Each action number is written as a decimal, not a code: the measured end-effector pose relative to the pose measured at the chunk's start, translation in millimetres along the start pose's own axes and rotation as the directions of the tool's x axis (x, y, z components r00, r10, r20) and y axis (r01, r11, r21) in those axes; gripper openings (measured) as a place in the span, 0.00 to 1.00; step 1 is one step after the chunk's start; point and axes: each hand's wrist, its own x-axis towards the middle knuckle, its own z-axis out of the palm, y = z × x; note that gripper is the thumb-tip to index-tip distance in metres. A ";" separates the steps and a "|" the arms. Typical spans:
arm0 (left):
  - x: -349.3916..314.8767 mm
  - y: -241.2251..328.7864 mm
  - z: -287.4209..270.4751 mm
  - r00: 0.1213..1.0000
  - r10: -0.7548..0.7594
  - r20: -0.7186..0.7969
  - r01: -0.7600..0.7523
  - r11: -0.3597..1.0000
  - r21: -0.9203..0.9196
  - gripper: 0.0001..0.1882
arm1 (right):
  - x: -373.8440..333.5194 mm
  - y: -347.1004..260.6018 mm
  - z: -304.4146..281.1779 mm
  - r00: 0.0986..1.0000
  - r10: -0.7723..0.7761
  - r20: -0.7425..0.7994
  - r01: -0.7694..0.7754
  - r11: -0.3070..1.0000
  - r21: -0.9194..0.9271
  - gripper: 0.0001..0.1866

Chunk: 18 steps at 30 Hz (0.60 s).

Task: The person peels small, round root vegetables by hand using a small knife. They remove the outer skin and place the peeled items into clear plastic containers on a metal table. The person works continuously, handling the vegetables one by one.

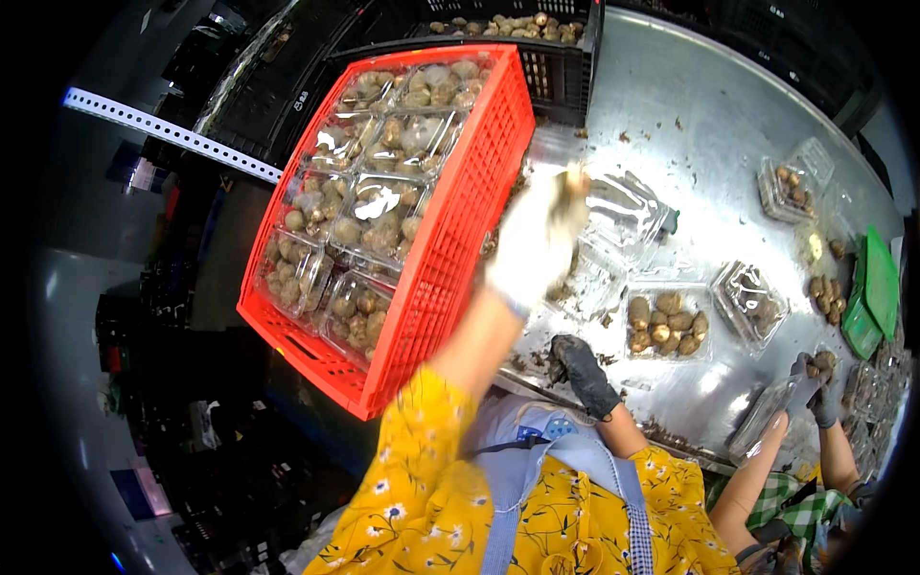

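My left hand (539, 235), in a white glove, reaches over the table beside the red crate and is partly smeared by motion. Its fingers are closed on a brown taro (573, 184). My right hand (586, 378), in a dark glove, is low at the table's near edge, fingers together by some dark scraps; anything inside them is hidden. An open clear plastic box (586, 283) lies just right of my left hand, with its lid (628, 216) behind. Beyond my right hand is a clear box holding several taros (668, 324).
A red crate (525, 105) of filled clear boxes stands at left. Black crates (565, 81) are behind it. Another filled box (752, 305) and a green basket (872, 287) are at right, where a co-worker's gloved hands (819, 388) work. Dirt scraps litter the metal table (690, 105).
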 end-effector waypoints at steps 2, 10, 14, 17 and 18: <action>82.7 29.6 49.8 0.971 0.017 0.237 -0.033 0.997 0.065 0.14 | 2.5 -12.6 -7.7 0.999 0.049 -0.002 -0.049 0.998 0.043 0.17; 26.9 13.3 17.8 0.997 0.028 0.072 -0.076 0.140 0.987 0.17 | -18.1 -92.2 -12.7 0.975 0.202 -0.089 -0.201 0.979 0.017 0.17; -23.3 -10.1 -48.7 0.963 0.218 -0.158 0.268 -0.730 0.628 0.22 | -29.9 -74.4 -5.6 0.993 -0.049 0.105 0.090 0.898 -0.430 0.18; -16.0 -23.1 -70.3 0.956 0.250 -0.152 0.292 -0.787 0.544 0.23 | -29.9 -72.9 -4.0 0.991 -0.124 0.054 0.136 0.905 -0.404 0.19; -9.8 -25.8 -74.4 0.960 0.244 -0.135 0.277 -0.784 0.555 0.23 | -28.5 -68.9 -4.8 0.991 -0.126 0.046 0.134 0.911 -0.391 0.20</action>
